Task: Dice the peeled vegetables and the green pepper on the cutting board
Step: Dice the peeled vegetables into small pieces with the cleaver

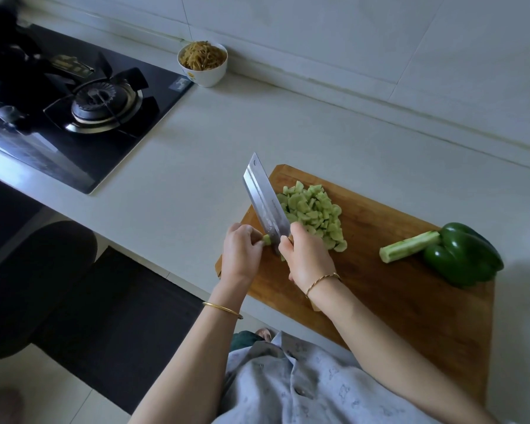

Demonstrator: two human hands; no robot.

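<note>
Pale green diced pieces [312,214] lie heaped beside the glossy green pepper [462,258].

knife [265,203] 1 | green pepper [464,258] 1 | peeled stalk [409,246] 1 (uncut) | bowl [203,71] 1

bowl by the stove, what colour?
White bowl, small yellow flower mark on its side; head view.
</note>
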